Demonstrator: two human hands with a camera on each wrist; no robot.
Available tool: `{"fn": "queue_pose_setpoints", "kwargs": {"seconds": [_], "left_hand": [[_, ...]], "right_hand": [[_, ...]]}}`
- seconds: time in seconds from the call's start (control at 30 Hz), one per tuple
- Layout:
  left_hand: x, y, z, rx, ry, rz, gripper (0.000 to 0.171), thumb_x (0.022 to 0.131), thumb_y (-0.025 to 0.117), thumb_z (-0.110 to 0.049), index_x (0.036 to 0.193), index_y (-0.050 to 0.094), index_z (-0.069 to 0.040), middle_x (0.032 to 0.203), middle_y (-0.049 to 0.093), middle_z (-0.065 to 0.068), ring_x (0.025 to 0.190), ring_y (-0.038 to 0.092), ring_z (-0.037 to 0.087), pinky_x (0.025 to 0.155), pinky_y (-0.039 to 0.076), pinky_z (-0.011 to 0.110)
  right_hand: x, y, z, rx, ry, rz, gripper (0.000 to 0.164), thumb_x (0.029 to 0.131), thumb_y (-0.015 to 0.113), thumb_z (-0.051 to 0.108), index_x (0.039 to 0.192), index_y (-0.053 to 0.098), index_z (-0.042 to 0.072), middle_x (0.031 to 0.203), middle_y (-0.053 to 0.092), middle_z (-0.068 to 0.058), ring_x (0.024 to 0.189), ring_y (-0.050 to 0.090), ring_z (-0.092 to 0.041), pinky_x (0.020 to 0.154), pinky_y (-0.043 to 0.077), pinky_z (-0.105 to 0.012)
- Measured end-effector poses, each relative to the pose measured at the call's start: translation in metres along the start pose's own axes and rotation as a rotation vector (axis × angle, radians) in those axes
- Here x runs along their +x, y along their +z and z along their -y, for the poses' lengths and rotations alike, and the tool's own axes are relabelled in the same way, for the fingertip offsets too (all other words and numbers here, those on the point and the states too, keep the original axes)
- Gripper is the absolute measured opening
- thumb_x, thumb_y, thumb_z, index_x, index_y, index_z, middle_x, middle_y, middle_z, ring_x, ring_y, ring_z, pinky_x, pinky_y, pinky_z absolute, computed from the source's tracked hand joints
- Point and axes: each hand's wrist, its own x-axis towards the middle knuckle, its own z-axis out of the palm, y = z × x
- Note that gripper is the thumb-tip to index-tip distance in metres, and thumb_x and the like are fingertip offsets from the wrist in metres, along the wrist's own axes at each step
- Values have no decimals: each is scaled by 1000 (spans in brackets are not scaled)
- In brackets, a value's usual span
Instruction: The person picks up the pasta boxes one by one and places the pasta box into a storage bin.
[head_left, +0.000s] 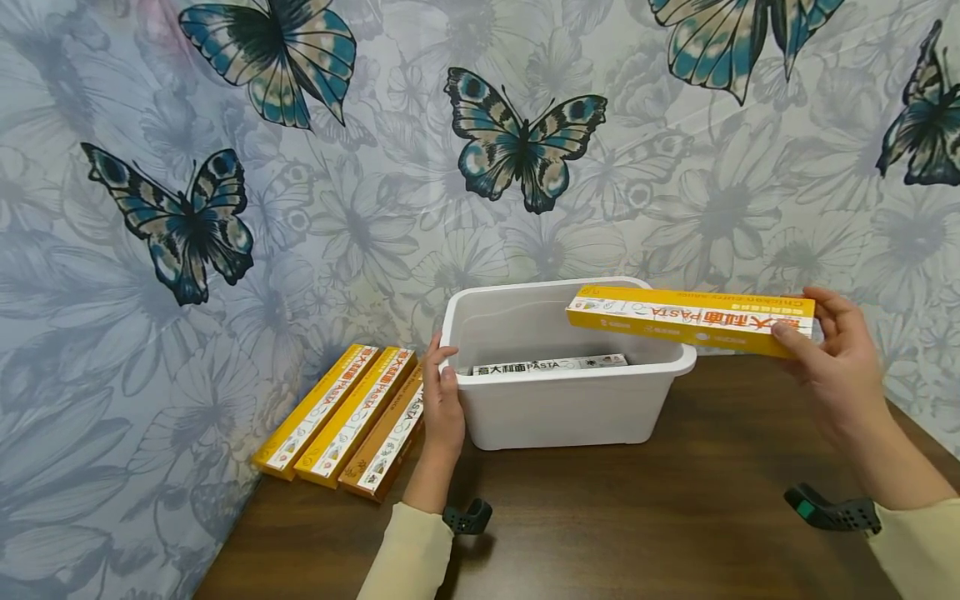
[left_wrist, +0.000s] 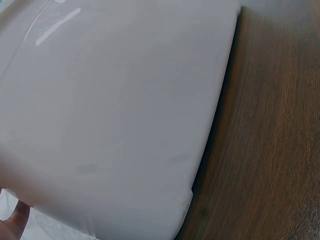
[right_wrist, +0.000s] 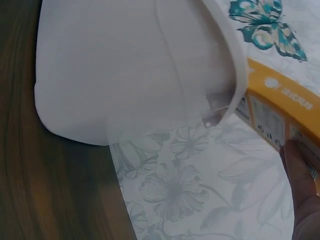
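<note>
Above the right end of the white bin point(head_left: 562, 412), one yellow pasta box point(head_left: 675, 319) is pinched in the right hand point(head_left: 843, 358), thumb on the near face, fingers behind. I see its left part over the bin's opening and its gripped end beyond the rim; whether it touches the rim I cannot tell. The left hand point(head_left: 442, 404) is clamped on the bin's left end at the rim. Hands well apart, one at the bin's left, one out past its right.

Labels: the held box reads 意大利面 PASTA in orange-red on white, upside down from my head view; smaller print on the yellow is too blurred for me. Inside the bin, another pasta box point(head_left: 547, 365) reads 意大利面 PASTA in black on white, right way up. On the brown surface point(head_left: 600, 517), left of the left hand, three lie slanted side by side: leftmost yellow box point(head_left: 318, 411), middle yellow box point(head_left: 358, 417), both PASTA in red, then a brown box point(head_left: 386, 442), PASTA in black, partly behind the left hand.
</note>
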Motion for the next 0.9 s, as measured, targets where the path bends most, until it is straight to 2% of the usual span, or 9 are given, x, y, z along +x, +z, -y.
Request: {"fn": "queue_pose_setpoints", "kwargs": {"seconds": [0.13,0.3,0.4,0.57,0.63,0.77,0.83,0.9], "left_hand": [[2,0,17,4,4,-1,37,98,32,-10,130,45,2,165,19,20,154,18,40,120,15,66],[1,-1,22,4,26,0,37,101,32,-18,131,45,0,166,21,14,154,19,36,120,16,66],[1,-1,23,11,36,1,37,103,33,-25,130,46,-3,166,22,13,154,20,35,119,17,66],[1,-2,24,20,48,1,44,105,34,-35,130,46,-2,165,23,15,154,20,34,119,16,66],[1,-2,24,24,52,-3,44,105,33,-37,130,46,-3,165,23,15,154,20,34,119,16,66],[1,-2,23,33,58,-16,40,105,34,-35,128,48,-5,164,25,15,154,21,36,118,17,67],[1,-2,22,33,58,-18,40,104,34,-33,128,48,-4,165,25,14,153,21,36,118,17,67],[1,-2,22,30,59,-19,40,104,34,-33,128,47,-3,164,25,14,154,21,36,119,17,66]], "right_hand": [[5,5,-5,-140,16,24,52,95,51,-12,140,42,13,135,44,2,94,69,-6,74,58,-18],[13,12,-12,-358,33,40,52,94,58,-7,139,47,17,126,45,4,83,71,0,70,56,-13],[18,16,-14,-540,66,62,53,95,61,0,142,46,20,123,44,8,83,68,5,69,55,-10],[25,26,-16,-824,109,142,61,97,63,14,152,38,23,128,40,18,90,63,11,71,53,-9],[28,30,-17,-880,130,174,64,98,63,19,154,34,23,135,40,13,93,60,13,71,53,-10],[31,36,-21,-967,196,217,68,96,65,30,156,32,24,148,39,-5,96,55,17,70,53,-13],[33,37,-23,-1005,217,238,70,95,67,34,155,33,23,148,42,-12,99,54,12,70,52,-14],[36,39,-25,-1032,224,268,70,95,67,37,154,34,21,146,46,-16,108,57,-1,70,51,-13]]}}
